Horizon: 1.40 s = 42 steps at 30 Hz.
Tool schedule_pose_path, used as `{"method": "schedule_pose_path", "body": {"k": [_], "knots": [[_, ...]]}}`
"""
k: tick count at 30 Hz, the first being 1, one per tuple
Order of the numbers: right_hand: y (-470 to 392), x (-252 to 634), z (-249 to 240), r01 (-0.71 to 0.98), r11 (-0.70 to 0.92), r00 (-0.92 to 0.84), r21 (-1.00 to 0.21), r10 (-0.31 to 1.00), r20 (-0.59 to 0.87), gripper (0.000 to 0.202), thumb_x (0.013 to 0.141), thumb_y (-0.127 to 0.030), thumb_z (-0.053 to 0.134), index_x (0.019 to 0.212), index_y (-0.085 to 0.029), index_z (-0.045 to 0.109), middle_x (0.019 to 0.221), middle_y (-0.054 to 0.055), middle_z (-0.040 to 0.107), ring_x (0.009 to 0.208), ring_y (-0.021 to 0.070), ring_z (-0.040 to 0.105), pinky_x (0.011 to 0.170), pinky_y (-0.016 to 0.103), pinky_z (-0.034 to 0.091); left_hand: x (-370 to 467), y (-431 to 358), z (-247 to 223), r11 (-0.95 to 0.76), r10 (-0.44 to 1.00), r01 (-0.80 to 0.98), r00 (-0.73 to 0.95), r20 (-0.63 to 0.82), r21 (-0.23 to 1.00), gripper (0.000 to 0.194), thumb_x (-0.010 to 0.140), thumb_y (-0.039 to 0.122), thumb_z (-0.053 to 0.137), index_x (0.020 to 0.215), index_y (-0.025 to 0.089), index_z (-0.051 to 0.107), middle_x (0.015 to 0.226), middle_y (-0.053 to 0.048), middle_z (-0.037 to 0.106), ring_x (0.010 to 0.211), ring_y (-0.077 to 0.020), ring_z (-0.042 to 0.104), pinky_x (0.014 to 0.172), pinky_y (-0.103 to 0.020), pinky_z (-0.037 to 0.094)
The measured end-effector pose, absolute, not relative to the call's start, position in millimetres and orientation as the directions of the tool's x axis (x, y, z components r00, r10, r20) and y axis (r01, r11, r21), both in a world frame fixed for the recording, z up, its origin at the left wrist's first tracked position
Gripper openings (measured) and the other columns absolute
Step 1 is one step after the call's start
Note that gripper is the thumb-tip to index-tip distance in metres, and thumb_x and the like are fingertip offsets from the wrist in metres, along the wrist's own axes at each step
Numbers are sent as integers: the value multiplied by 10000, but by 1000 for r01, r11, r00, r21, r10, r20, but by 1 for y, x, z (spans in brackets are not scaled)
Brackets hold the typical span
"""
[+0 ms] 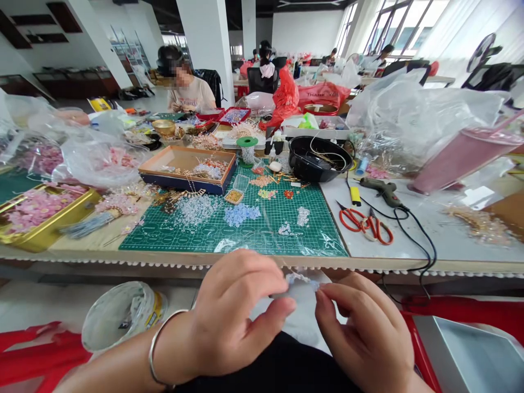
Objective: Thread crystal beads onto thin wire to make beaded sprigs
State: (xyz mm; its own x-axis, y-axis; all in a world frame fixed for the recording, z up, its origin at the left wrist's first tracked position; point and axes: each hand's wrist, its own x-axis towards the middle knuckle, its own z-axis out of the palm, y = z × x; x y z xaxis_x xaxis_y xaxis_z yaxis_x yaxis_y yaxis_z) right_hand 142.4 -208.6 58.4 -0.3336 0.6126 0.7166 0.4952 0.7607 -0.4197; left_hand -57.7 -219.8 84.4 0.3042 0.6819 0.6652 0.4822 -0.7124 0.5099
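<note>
A short strand of pale blue and clear beads (302, 277) hangs between my hands, just off the table's front edge. My right hand (364, 322) pinches its right end between thumb and forefinger. At the strand's left end is my left hand (241, 311), thumb and forefinger apart; whether a fingertip touches the beads I cannot tell. Beyond them on the green cutting mat (278, 240) lie light blue flower-like beads (241, 214), a heap of clear beads (196, 210), small whitish clusters (303, 216) and a little box of gold beads (234, 196).
Red-handled pliers (364, 224) and a glue gun (382, 191) with a cord lie at right. A black bowl (320, 158), an orange-rimmed box (186, 169) and a gold tin (49, 218) stand behind and left. A bucket (123, 316) is below. Across the table sits a person (190, 90).
</note>
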Motion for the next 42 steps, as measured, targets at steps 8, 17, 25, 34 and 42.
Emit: {"method": "schedule_pose_path", "body": {"k": [8,17,25,34,42], "knots": [[-214,138,62,443,771,-297,-458,608,736,179,763,6,557,866,-138,583,616,5,537,553,103,481,482,221,408,-45,-208,61,126,923,-160,380,-57,979,266,778,280,694,1014,187,616,956,-44,642,880,-138,601,813,-285,489],[-221,139,51,454,614,-240,-646,782,575,132,810,-81,511,875,-192,480,652,-16,504,545,110,481,478,226,417,-40,-207,59,244,919,-255,367,-140,935,152,780,294,689,826,153,655,635,35,512,484,-29,398,425,-145,321],[-225,135,46,321,541,-278,-777,838,469,153,849,-67,435,812,-215,433,659,-21,463,552,115,437,483,232,395,-43,-210,62,329,907,-335,373,-196,883,116,782,262,685,798,151,657,626,30,533,496,-33,427,434,-152,312],[-223,129,45,294,558,-237,-776,829,507,163,811,-61,477,796,-220,446,629,-26,482,519,112,461,452,219,411,-39,-209,59,377,898,-414,382,-218,829,120,766,243,698,774,132,654,635,-1,545,540,-56,465,435,-154,305],[-224,129,55,438,585,-234,-682,807,542,151,778,-87,487,725,-222,447,551,-50,463,426,87,424,384,190,376,-44,-209,58,268,919,-229,353,-177,936,148,789,293,669,822,150,651,666,13,523,539,-55,415,463,-165,321]]}}
